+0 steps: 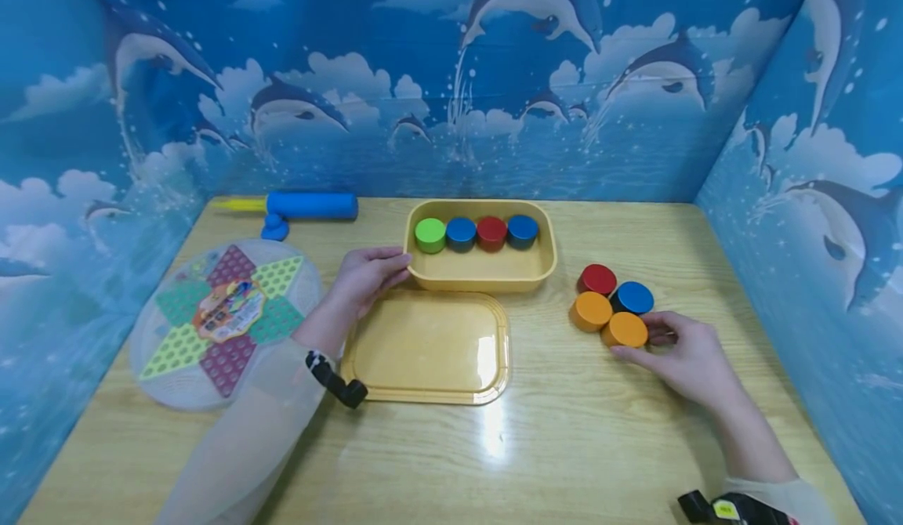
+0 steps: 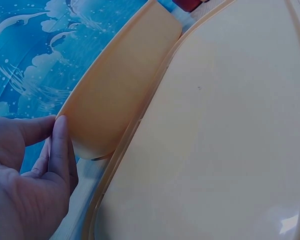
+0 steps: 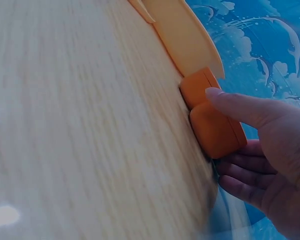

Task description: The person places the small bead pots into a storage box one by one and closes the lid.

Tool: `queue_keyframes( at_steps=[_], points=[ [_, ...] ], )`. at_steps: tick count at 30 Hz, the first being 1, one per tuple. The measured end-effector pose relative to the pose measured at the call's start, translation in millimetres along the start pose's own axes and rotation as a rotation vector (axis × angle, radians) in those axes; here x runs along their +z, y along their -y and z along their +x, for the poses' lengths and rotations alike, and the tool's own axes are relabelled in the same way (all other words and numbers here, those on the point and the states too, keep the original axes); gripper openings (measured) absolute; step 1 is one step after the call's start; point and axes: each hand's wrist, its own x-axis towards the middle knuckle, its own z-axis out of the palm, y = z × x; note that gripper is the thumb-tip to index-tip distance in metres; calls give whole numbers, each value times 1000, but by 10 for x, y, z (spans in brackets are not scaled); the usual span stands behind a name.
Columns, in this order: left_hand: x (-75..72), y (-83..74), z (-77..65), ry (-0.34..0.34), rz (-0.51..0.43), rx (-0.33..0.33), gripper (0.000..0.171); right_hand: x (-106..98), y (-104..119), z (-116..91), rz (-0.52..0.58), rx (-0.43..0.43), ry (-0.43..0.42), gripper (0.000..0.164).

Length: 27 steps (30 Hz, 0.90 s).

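At its left end, a yellow plastic box (image 1: 487, 284) is pinched at the rim between the thumb and fingers of my left hand (image 1: 370, 274). Four-sided and shallow, it holds a row of round pieces: a green one (image 1: 430, 235), a red one (image 1: 491, 233) and two blue ones (image 1: 462, 233). On the right, my right hand (image 1: 687, 356) has its thumb and fingers around the nearer orange round piece (image 1: 624, 330). Another orange piece (image 1: 591, 311), a red piece (image 1: 596, 279) and a blue piece (image 1: 632, 297) cluster against it on the table.
A yellow lid (image 1: 430, 345) lies flat in front of the box. Left of it is a round game board (image 1: 226, 325) with a coloured star. Behind that board lie a blue and yellow pump (image 1: 310, 205) and a small blue piece (image 1: 275, 227). Dolphin-print cloth (image 1: 451, 78) walls the table.
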Motion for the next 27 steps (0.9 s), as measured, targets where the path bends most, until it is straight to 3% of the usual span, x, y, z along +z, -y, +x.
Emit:
queue_keyframes(
  at_steps=[7, 14, 22, 27],
  points=[
    [-1, -13, -17, -1, 8, -7, 44, 30, 7, -13, 1, -49, -33, 63],
    [4, -15, -18, 0, 13, -19, 46, -117, 91, -41, 27, -1, 31, 65],
    [-10, -17, -15, 2, 19, -21, 47, -214, 277, 42, 126, -159, 48, 52],
    [-3, -14, -16, 2, 12, -17, 46, -260, 457, 165, 143, -230, 54, 55]
  ],
)
